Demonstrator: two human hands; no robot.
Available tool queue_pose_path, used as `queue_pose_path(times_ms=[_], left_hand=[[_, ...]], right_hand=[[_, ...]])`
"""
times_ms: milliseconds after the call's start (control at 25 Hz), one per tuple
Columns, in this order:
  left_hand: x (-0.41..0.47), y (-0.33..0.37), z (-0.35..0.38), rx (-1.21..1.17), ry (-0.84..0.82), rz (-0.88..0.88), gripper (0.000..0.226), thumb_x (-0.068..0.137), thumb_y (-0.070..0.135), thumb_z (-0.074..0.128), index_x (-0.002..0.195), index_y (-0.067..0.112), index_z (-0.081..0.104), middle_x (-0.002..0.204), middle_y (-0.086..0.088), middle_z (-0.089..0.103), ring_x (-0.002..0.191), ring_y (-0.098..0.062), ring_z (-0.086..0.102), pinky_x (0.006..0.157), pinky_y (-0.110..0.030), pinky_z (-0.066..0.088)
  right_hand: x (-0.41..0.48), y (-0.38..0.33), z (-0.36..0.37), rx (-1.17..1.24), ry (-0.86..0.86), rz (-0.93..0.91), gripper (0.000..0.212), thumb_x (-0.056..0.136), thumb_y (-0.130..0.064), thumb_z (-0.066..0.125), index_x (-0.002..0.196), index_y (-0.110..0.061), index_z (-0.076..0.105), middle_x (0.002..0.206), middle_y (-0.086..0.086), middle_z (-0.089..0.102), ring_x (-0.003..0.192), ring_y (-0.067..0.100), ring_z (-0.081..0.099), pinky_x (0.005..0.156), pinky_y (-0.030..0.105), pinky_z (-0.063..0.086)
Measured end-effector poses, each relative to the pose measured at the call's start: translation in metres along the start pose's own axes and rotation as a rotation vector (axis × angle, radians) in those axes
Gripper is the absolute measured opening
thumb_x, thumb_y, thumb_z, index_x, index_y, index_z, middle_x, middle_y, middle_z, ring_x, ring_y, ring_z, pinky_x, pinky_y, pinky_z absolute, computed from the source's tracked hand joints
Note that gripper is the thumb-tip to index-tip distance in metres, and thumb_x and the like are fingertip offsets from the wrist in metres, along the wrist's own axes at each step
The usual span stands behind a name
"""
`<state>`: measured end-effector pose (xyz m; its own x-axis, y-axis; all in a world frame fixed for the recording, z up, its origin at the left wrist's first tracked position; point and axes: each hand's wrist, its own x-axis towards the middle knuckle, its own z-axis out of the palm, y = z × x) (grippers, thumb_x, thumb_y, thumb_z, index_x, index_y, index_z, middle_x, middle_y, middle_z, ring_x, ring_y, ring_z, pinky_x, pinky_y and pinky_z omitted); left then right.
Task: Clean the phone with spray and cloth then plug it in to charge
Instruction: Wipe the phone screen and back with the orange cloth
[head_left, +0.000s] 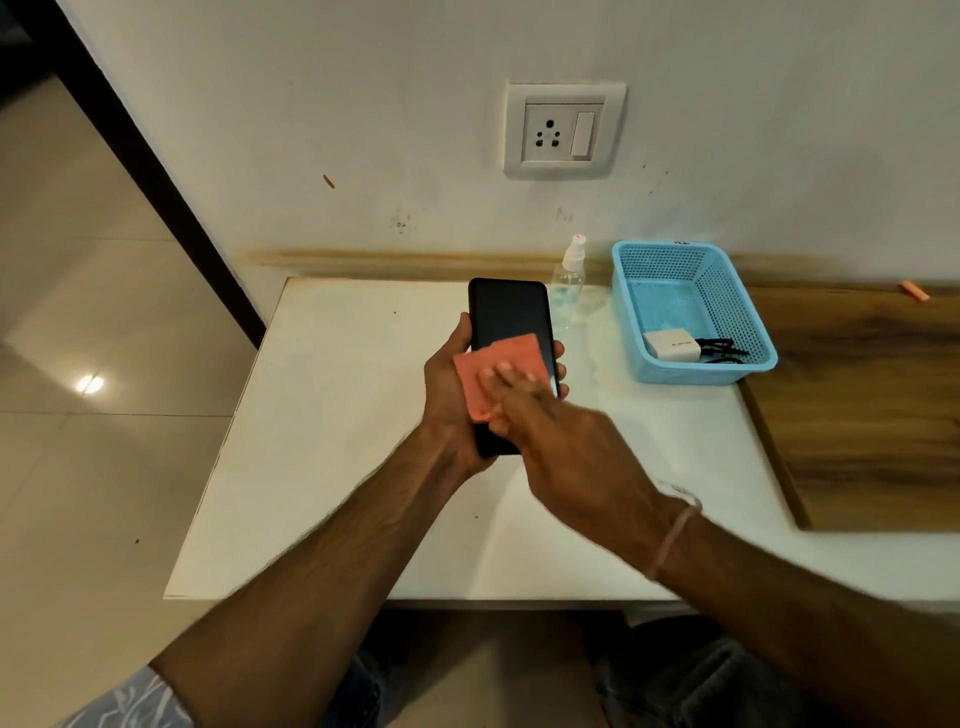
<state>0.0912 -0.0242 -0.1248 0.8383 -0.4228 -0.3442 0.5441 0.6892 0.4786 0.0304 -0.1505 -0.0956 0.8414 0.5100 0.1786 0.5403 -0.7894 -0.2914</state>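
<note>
Left hand (451, 387): curled round the phone (509, 317), thumb on its left edge, fingertips showing on its right edge. The phone is held screen-up, clear of the worktop (337, 415), over the middle of it, top end pointing to the back edge.

Cloth (511, 356): orange, lying across the lower half of the screen.

Right hand (550, 431): fingers laid out nearly straight on top of the cloth, pressing it to the glass, nothing closed in the fist. Motion blur here, so the thumb's place cannot be told.

Spray bottle (569, 280): upright near the back edge, just right of the phone's top, nobody touching it.

Basket (701, 375): blue, near the back edge toward the right. Charger (670, 347) and black cable (719, 351) lie inside, at its front end.

Wall socket (563, 132): on the wall above the back edge, nothing plugged in.

Judgement on progress: the wiping stage is under way. Spraying is probably done, since the bottle is set down, though no wetness on the screen can be confirmed. Left to do: finish wiping, put the cloth down, take out charger and cable, connect socket and phone.
</note>
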Motion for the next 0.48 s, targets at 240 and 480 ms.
queue_pose_path(times_ms=[240,480], left_hand=[[0.004,0.004,-0.005,0.018,0.000,0.000,0.076,0.091,0.071,0.043,0.121,0.007,0.071,0.115,-0.018,0.070,0.094,-0.035,0.069,0.088,-0.047,0.055],[0.002,0.004,-0.003,-0.009,-0.043,0.038,0.077,0.093,0.066,0.044,0.127,0.000,0.065,0.121,-0.022,0.065,0.103,-0.035,0.065,0.095,-0.044,0.051]], right_hand=[[-0.020,0.022,-0.014,-0.033,0.097,-0.064,0.060,0.080,0.003,0.070,0.135,-0.008,0.052,0.140,0.011,0.051,0.123,0.031,0.054,0.085,0.044,0.057],[0.018,-0.001,0.004,0.047,0.092,0.098,0.056,0.098,-0.014,0.049,0.150,-0.013,0.027,0.157,0.010,0.023,0.136,0.034,0.039,0.098,0.045,0.048]])
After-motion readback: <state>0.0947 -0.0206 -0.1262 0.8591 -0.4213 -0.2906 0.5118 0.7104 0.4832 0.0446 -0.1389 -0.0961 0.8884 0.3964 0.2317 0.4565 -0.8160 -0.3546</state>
